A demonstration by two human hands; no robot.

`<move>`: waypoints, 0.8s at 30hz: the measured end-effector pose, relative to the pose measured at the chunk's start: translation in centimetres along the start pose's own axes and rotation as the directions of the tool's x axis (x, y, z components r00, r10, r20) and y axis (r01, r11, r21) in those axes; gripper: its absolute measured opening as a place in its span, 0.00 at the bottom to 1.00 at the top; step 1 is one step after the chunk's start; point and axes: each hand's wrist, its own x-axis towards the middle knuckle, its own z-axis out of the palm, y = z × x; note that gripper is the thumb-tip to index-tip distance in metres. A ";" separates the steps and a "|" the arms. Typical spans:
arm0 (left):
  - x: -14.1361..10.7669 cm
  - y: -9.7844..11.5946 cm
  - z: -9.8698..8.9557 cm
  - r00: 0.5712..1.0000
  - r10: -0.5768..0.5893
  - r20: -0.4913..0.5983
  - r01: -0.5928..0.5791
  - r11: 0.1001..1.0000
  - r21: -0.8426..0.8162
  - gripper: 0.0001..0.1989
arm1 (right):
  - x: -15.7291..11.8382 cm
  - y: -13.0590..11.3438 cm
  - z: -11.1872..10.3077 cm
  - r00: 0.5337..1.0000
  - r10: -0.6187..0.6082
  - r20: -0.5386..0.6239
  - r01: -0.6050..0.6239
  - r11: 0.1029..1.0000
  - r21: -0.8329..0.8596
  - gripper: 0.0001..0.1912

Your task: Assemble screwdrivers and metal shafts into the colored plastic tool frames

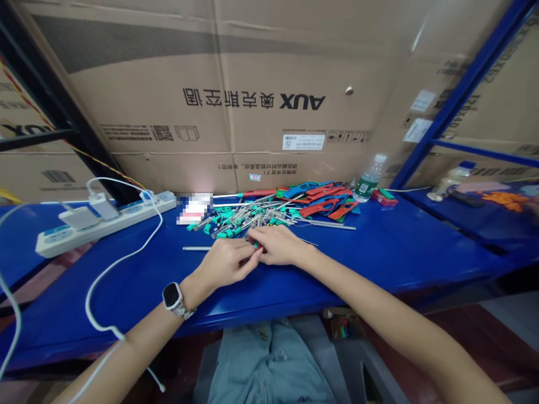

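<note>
My left hand (231, 258), wearing a watch (172, 295) on its wrist, meets my right hand (278, 244) over the blue table (349, 264). The fingers of both are closed in a pinch around a small piece with a bit of red and green showing; most of it is hidden by the fingers. Right behind the hands lies a loose pile of thin metal rods with green plastic ends (240, 216). A single metal rod (197, 248) lies to the left of my left hand. Flat red, blue and orange plastic pieces (322, 196) are heaped at the pile's right.
A white power strip (122, 217) with chargers stands at the left, its white cable (101, 275) trailing over the front edge. A water bottle (370, 178) and a small red box (384, 197) stand at the back right. Large cardboard (252, 62) walls the back.
</note>
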 end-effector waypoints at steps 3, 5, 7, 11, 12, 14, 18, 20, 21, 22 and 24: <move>-0.4 -0.9 0.4 0.985 -0.097 0.144 0.104 0.993 -0.046 0.21 | 0.0 0.2 0.6 0.999 -0.042 -0.009 0.041 0.997 -0.059 0.10; -0.7 -1.4 0.4 0.966 -0.144 0.217 0.161 0.985 -0.066 0.22 | -0.2 0.4 0.9 0.996 -0.082 -0.019 0.080 0.994 -0.080 0.10; -1.0 -1.7 0.3 0.953 -0.177 0.244 0.201 0.977 -0.076 0.22 | -0.5 0.7 1.2 0.991 -0.133 -0.035 0.130 0.989 -0.072 0.10; -1.2 -2.0 0.0 0.943 -0.244 0.226 0.268 0.960 -0.079 0.23 | -1.2 1.7 1.1 0.966 -0.186 -0.181 0.200 0.978 0.063 0.13; -1.1 -2.1 -0.1 0.937 -0.267 0.226 0.289 0.954 -0.073 0.22 | -1.3 2.1 1.0 0.958 -0.167 -0.232 0.195 0.975 0.102 0.15; -0.7 -2.4 -0.2 0.923 -0.296 0.247 0.319 0.946 -0.056 0.17 | -1.3 3.1 0.7 0.951 -0.052 -0.303 0.104 0.982 0.157 0.14; 0.6 -3.4 -0.1 0.910 -0.198 0.364 0.208 0.978 0.013 0.13 | -0.9 5.1 0.0 0.921 0.317 -0.227 -0.290 0.946 0.144 0.05; 1.0 -3.7 0.0 0.901 -0.128 0.414 0.113 0.992 0.060 0.16 | -0.8 5.6 -0.3 0.906 0.389 -0.166 -0.379 0.921 0.092 0.06; 1.0 -3.8 0.0 0.896 -0.106 0.431 0.079 0.994 0.079 0.15 | -0.8 5.7 -0.5 0.905 0.402 -0.139 -0.396 0.916 0.068 0.08; 0.9 -3.9 0.1 0.891 -0.094 0.445 0.058 0.994 0.094 0.15 | -0.9 5.6 -0.7 0.905 0.410 -0.111 -0.407 0.912 0.048 0.10; 0.5 -3.9 0.1 0.885 -0.090 0.456 0.048 0.994 0.103 0.13 | -1.0 5.3 -1.0 0.902 0.429 -0.050 -0.429 0.903 0.009 0.11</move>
